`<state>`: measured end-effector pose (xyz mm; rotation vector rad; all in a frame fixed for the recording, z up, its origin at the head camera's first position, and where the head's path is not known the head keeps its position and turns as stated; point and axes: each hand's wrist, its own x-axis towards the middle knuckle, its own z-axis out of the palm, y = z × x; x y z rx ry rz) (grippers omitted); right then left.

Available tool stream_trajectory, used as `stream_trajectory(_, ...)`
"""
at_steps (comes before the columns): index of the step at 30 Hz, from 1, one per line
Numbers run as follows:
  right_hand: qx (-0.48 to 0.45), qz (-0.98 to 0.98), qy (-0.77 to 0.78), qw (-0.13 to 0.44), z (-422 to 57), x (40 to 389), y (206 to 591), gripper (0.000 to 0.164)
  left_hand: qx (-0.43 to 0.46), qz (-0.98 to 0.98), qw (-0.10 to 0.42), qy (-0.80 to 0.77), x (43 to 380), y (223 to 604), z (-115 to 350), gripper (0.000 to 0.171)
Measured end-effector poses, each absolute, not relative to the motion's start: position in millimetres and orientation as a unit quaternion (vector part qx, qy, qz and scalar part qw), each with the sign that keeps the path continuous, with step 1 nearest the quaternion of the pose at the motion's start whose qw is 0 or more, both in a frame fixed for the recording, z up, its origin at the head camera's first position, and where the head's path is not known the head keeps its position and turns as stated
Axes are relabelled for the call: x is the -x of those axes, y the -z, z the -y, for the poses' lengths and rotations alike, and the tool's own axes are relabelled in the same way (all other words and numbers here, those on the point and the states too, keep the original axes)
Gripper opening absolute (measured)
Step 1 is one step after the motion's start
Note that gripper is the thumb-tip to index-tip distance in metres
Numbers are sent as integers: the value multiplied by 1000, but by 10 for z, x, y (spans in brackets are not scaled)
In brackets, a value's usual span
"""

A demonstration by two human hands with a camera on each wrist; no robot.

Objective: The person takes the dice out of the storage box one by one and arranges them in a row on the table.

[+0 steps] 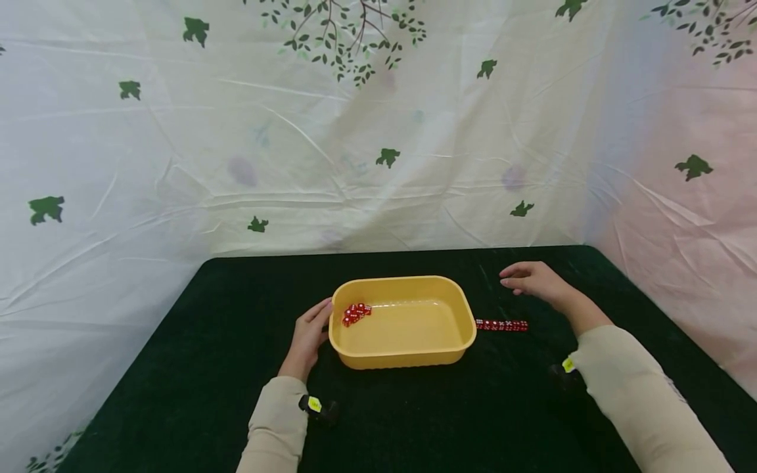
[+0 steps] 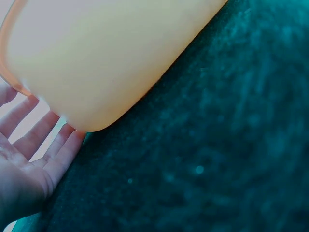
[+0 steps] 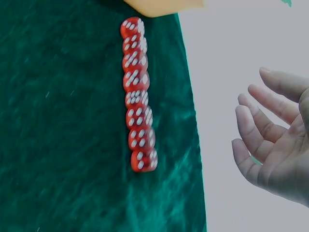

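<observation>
A yellow plastic basin [image 1: 387, 360] sits on the dark green cloth, with several red dice [image 1: 357, 314] clustered inside at its left end. My left hand [image 1: 310, 336] is at the basin's left side. In the left wrist view its fingers [image 2: 36, 137] lie fairly straight, tips against the outer wall. To the right of the basin, a straight row of red dice with white pips [image 3: 136, 99] lies on the cloth, one end close by the basin. My right hand [image 1: 537, 281] hovers beyond the row, fingers loosely bent, with nothing in its grasp.
Dark green cloth [image 1: 195, 368] covers the table. A pale curtain [image 1: 331, 164] with leaf and bird prints hangs behind the table's far edge and along both sides.
</observation>
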<state>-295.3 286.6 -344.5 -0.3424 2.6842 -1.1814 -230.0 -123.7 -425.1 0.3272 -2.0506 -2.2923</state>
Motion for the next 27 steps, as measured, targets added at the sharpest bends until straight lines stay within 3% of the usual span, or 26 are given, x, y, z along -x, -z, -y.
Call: stream_trajectory(27, 170, -880, 430, 107, -1907, 3119, 3284, 32, -108, 662, 24, 741, 2322, 4248, 1253, 48)
